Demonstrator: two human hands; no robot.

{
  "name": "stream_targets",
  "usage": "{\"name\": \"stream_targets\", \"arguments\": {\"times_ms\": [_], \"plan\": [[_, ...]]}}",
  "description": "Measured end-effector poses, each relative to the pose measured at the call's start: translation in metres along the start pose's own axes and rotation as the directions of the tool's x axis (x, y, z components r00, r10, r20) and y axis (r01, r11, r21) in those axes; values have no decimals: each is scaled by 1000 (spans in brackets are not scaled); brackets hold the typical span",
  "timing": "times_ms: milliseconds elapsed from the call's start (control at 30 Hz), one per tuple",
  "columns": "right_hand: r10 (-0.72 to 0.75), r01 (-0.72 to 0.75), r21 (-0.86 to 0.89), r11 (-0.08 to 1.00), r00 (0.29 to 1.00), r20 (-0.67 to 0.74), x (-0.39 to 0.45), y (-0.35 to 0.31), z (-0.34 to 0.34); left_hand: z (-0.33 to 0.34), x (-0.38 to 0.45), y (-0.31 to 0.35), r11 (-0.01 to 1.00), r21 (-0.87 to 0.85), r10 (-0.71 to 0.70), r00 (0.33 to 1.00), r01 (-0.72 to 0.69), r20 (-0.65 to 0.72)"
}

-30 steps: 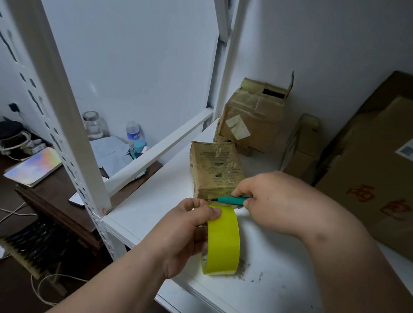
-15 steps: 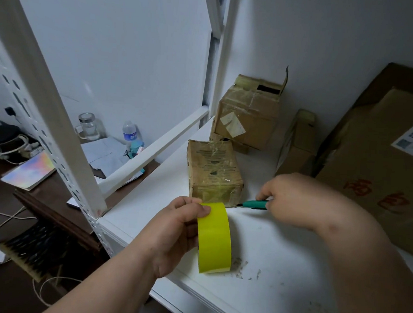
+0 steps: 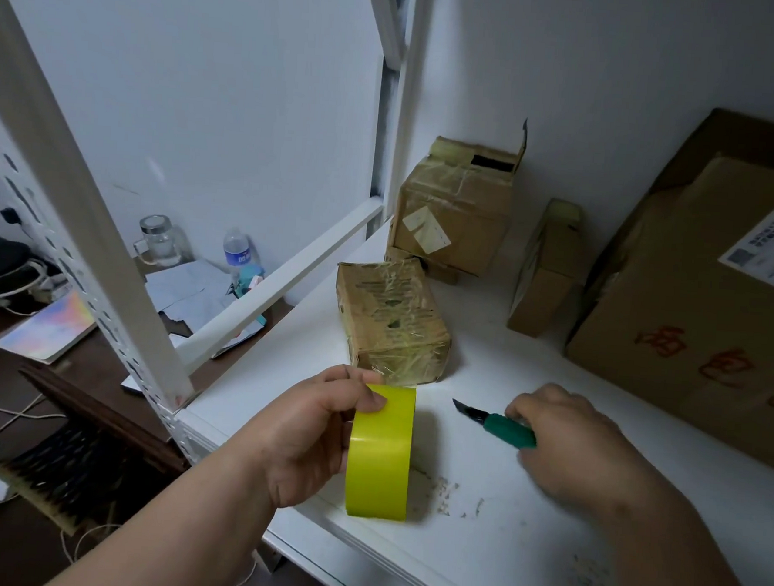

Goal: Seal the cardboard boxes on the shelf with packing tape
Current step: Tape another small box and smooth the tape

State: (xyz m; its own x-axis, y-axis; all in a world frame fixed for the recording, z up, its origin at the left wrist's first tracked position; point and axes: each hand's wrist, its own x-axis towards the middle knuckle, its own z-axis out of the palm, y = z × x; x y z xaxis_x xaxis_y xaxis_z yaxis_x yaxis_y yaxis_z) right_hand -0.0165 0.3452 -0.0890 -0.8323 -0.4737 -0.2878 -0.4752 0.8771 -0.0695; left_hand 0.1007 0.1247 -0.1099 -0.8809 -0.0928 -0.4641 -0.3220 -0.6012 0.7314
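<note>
The left hand (image 3: 317, 433) grips a roll of yellow packing tape (image 3: 381, 451), thumb on its outer face, holding it upright on edge over the front of the white shelf (image 3: 474, 547). The right hand (image 3: 566, 444) curls around a green-handled utility knife (image 3: 499, 428), blade pointing left toward the roll, long axis nearly level. Just behind the roll lies a small taped cardboard box (image 3: 392, 320), long axis running away toward the white wall (image 3: 615, 80). 3 more boxes stand farther back. A dark desk (image 3: 30, 384) sits lower left.

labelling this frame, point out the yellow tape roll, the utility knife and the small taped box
yellow tape roll (image 3: 381, 451), head view, outer face
utility knife (image 3: 506, 431), head view, green handle
small taped box (image 3: 392, 322), head view, top face
</note>
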Motion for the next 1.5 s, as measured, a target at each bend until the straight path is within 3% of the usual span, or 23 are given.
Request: {"name": "stream_targets", "arguments": {"times_ms": [67, 133, 200, 267, 533, 667, 767, 867, 933, 967, 1067, 1133, 1300, 1500], "plan": [[-71, 93, 106, 990, 978, -194, 2, -12, -1, -3, 2, 2, 1000, 8, -17, 1000, 17, 8], [-197, 287, 210, 934, 909, -368, 5, -37, -6, -6, 2, 4, 999, 13, -33, 999, 33, 14], [-316, 416, 189, 890, 859, -403, 13, -60, -6, -6, 2, 6, 999, 12, -40, 999, 40, 26], [-349, 429, 178, 885, 867, -355, 24, -75, -3, -6, 1, 7, 999, 19, -44, 998, 43, 35], [-317, 372, 164, 914, 905, -285, 41, -73, 3, -15, -7, 19, 994, 72, -88, 995, 83, 57], [-276, 347, 199, 916, 908, -316, 40, -75, 5, -22, -11, 18, 980, 116, -178, 977, 164, 115], [-283, 355, 197, 914, 905, -316, 38, -77, 6, -28, -14, 14, 982, 107, -168, 978, 155, 123], [-260, 415, 230, 880, 827, -498, 29, -80, 8, -31, -18, 12, 992, 94, -96, 989, 86, 110], [-111, 449, 361, 818, 738, -665, 19, -82, 8, -32, -20, 12, 997, 67, -35, 995, 28, 98], [-11, 449, 473, 758, 734, -679, 12, -84, 8, -33, -22, 11, 998, 62, -10, 995, 4, 99], [116, 350, 800, 488, 882, -457, -7, -96, 10, -33, -27, 10, 994, 94, 52, 993, -62, 107], [92, 298, 861, 412, 927, -365, -14, -105, 15, -31, -29, 10, 988, 121, 80, 991, -93, 108], [42, 199, 890, 411, 971, -236, -18, -119, 19, -29, -34, 7, 968, 200, 123, 983, -149, 137], [90, 53, 893, 447, 991, -103, -15, -124, 9, -31, -37, 3, 931, 303, 164, 975, -202, 147]]}}
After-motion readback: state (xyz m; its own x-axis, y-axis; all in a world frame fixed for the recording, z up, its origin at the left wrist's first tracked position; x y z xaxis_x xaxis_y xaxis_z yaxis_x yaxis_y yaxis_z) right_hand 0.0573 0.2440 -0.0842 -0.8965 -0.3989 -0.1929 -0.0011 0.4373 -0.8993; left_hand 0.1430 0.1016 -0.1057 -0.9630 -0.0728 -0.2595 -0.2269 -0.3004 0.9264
